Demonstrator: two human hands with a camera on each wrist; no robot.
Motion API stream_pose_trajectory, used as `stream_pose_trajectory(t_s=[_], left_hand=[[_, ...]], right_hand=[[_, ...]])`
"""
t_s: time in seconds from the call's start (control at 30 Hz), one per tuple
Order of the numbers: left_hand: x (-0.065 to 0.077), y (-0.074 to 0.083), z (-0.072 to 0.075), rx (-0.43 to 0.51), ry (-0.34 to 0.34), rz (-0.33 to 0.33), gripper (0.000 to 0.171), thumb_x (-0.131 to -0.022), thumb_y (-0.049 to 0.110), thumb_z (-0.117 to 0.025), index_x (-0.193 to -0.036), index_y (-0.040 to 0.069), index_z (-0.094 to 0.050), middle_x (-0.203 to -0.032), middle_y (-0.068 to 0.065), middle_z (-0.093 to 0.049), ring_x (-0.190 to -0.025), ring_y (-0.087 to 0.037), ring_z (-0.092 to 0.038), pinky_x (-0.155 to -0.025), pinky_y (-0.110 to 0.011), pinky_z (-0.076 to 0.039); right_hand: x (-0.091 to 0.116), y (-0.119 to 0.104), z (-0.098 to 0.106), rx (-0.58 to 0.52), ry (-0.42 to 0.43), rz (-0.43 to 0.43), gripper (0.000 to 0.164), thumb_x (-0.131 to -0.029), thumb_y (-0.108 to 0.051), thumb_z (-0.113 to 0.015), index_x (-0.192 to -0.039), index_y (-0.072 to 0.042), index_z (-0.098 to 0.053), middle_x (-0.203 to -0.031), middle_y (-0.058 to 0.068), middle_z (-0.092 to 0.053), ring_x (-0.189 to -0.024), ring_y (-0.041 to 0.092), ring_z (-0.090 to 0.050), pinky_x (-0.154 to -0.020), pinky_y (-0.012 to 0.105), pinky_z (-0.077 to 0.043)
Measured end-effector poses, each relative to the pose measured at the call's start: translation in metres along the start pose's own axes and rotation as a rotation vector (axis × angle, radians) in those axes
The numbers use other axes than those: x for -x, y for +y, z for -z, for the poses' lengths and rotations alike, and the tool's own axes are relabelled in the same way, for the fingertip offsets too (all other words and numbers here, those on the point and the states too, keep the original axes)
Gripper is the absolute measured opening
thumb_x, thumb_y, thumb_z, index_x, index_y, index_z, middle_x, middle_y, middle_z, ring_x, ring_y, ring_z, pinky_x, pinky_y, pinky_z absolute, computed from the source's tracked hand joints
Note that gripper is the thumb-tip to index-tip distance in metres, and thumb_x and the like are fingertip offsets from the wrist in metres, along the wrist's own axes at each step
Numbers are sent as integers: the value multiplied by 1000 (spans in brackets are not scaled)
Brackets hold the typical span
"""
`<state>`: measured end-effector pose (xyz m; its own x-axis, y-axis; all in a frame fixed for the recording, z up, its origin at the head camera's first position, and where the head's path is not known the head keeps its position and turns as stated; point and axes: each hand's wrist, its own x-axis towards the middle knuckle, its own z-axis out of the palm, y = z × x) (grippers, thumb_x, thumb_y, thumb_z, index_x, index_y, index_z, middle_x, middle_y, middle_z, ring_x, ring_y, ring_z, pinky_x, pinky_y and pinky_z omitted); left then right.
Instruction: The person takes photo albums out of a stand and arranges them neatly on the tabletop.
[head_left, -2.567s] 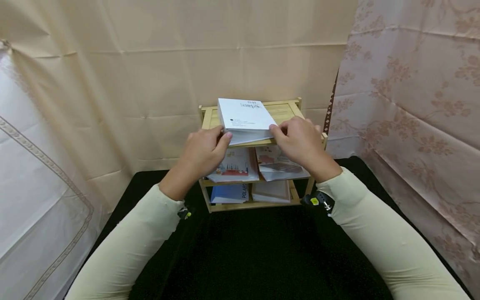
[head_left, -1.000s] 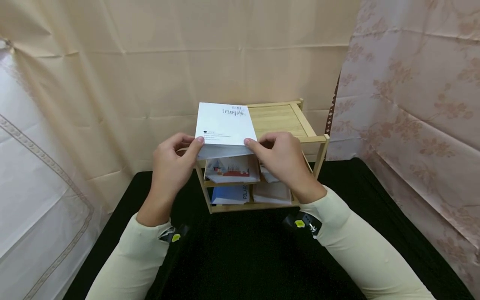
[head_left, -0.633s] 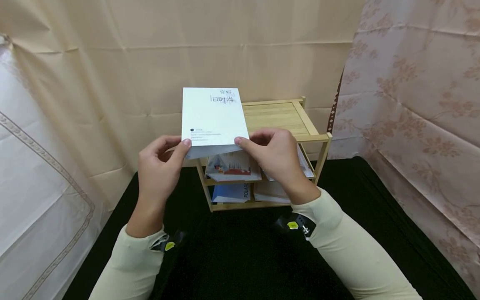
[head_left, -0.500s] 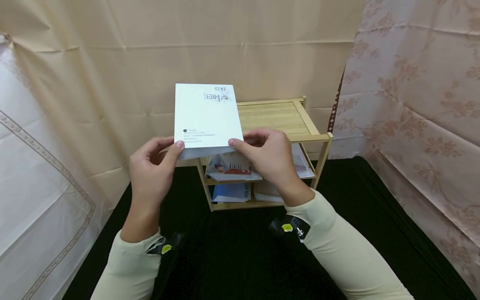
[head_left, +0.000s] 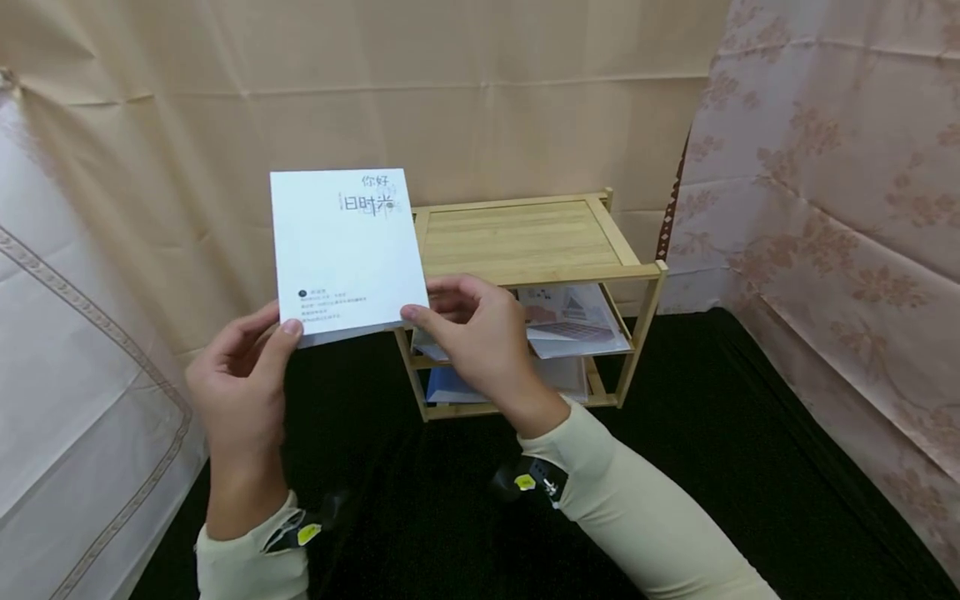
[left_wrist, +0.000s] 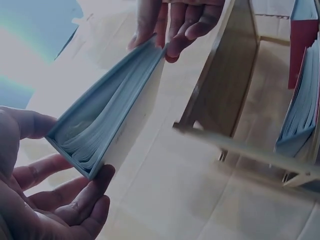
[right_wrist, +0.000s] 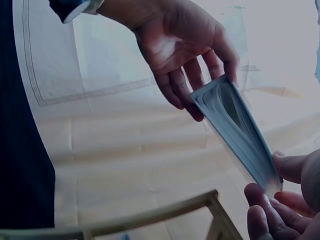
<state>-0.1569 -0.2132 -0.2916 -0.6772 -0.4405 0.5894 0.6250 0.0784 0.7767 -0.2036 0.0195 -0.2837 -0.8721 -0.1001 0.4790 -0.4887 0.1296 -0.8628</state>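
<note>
A white photo album (head_left: 345,250) with printed characters on its cover is held up in the air, left of the wooden rack. My left hand (head_left: 238,387) pinches its near left corner, thumb on the cover and fingers underneath. At the near right corner my right hand (head_left: 487,346) pinches it the same way. Seen from the left wrist, the pages of the album (left_wrist: 107,112) sag between its two covers. In the right wrist view the album (right_wrist: 232,130) spans between both hands, tilted.
A small wooden rack (head_left: 517,237) with a bare top stands against the beige curtain. Its middle shelf carries albums, among them a patterned album (head_left: 577,321); a blue album (head_left: 450,385) lies below. Black cloth (head_left: 435,508) covers the table. Curtains enclose both sides.
Both hands have lifted the photo album off the rack's top and carried it left and nearer. Its cover now faces me more fully, and the rack top is uncovered.
</note>
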Motion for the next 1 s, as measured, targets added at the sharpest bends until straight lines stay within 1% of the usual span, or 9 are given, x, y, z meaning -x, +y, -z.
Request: stream_pose_trajectory(t_s=[0.13, 0.2, 0.37, 0.47, 0.6, 0.7, 0.8, 0.9, 1.0], left_hand=[[2, -8, 13, 43, 61, 4, 27, -88, 0, -78, -110, -14, -72, -110, -12, -78, -95, -21, -75, -83, -20, -58], [3, -14, 20, 93, 81, -6, 27, -86, -5, -78, -109, -18, -71, -106, -13, -78, -92, -20, -75, -80, -20, -58], [4, -29, 38, 205, 92, -25, 23, -84, -14, -74, -105, -23, -68, -101, -16, -78, -86, -21, -74, -76, -20, -58], [5, -37, 48, 219, 101, 7, 20, -85, -16, -72, -103, -23, -68, -100, -17, -77, -84, -21, -73, -74, -21, -58], [5, -44, 61, 130, 120, 75, 19, -88, -12, -72, -104, -22, -68, -101, -15, -78, -85, -19, -72, -75, -20, -59], [2, -50, 69, 59, 131, 138, 19, -89, -8, -73, -104, -19, -69, -99, -12, -77, -84, -17, -71, -74, -19, -59], [-1, -54, 75, 20, 140, 201, 17, -88, -9, -74, -102, -18, -70, -94, -10, -76, -80, -16, -69, -71, -18, -58], [-3, -60, 80, -43, 137, 289, 14, -87, -7, -76, -100, -12, -72, -92, -6, -75, -79, -15, -68, -70, -17, -57], [-4, -67, 85, -147, 112, 400, 12, -89, 1, -79, -99, -3, -75, -95, -1, -74, -80, -13, -67, -71, -14, -55]], right_hand=[[5, 6, -14, -2, -19, 50, 27, -90, -30, -82, -112, -16, -78, -94, -3, -78, -80, 8, -74, -70, 28, -61], [7, 10, -21, -22, -47, 64, 26, -92, -27, -81, -114, -14, -78, -95, -2, -79, -80, 8, -73, -70, 28, -61], [12, 23, -38, -48, -102, 69, 27, -93, -24, -79, -118, -13, -77, -98, -3, -79, -80, 6, -72, -70, 26, -60], [15, 32, -48, -29, -113, 60, 28, -94, -25, -79, -119, -15, -78, -98, -6, -79, -80, 3, -72, -71, 25, -60], [21, 44, -63, -12, -133, 33, 29, -94, -25, -78, -122, -15, -77, -101, -6, -80, -82, -1, -71, -72, 22, -59], [24, 52, -74, -13, -143, 19, 31, -95, -24, -77, -124, -14, -75, -104, -3, -80, -84, -4, -71, -73, 20, -59], [26, 61, -83, -16, -140, -6, 32, -95, -23, -77, -125, -13, -74, -106, -1, -80, -86, -5, -71, -75, 19, -59], [27, 70, -90, -35, -130, -66, 31, -93, -21, -78, -123, -14, -75, -106, -1, -80, -86, -4, -71, -76, 19, -59], [29, 83, -98, -63, -119, -151, 31, -92, -21, -79, -122, -16, -75, -106, -2, -80, -86, -3, -72, -76, 19, -59]])
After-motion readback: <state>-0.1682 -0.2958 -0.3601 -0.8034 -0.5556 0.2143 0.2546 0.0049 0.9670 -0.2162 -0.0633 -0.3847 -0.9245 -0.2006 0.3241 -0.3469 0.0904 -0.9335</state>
